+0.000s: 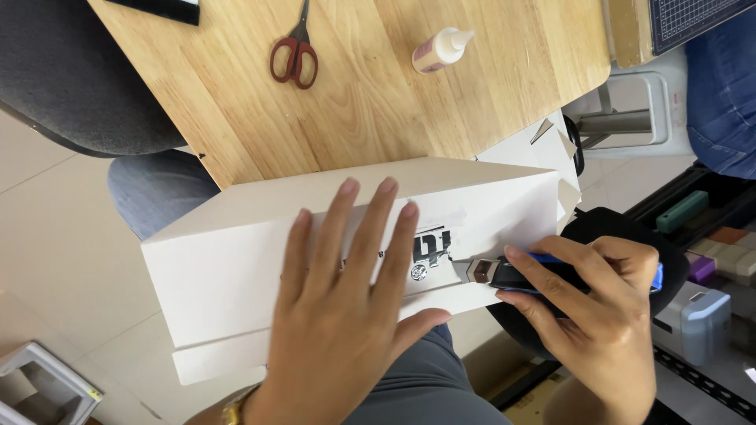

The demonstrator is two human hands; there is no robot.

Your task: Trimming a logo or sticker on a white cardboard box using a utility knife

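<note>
- Cardboard, in the form of a large white folded sheet, is held across the lap, its far edge resting against the rim of a wooden table.
- The left hand is laid flat on the sheet with the fingers spread wide; nothing is gripped, the sheet is only pressed down just beside a black printed patch.
- The right hand is closed firmly round a blue and black utility knife, whose short blade is set against the sheet at the right side of the printed patch.
- A cut appears to be under way: the blade is judged to sit near the start of its line, since no long slit can be made out to its left, though a slit could be hidden under the left hand.
- Most of the cutting is therefore judged to be left; how much has been separated on the right cannot be told, as that edge is covered by the right hand.
- Small white offcuts are seen beyond the sheet's right end, so some trimming seems already done.
- Red-handled scissors and a small glue bottle lie untouched on the table, well apart from both hands.
</note>
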